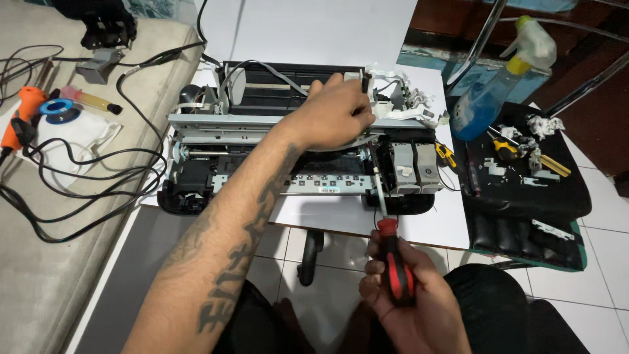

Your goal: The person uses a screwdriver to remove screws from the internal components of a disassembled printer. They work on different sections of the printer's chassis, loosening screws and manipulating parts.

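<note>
Best: left hand pinning the printer steady, right hand clenching the screwdriver, shaft kept straight.

Opened printer flat on table, red-black screwdriver upright against it

This looks like a home used as a makeshift repair spot. A printer with its cover off sits on a white board over a pale tiled floor. A beige cushion at the side carries tangled black cables, a solder spool and an orange tool. A spray bottle stands near a black tray of small parts.
</note>
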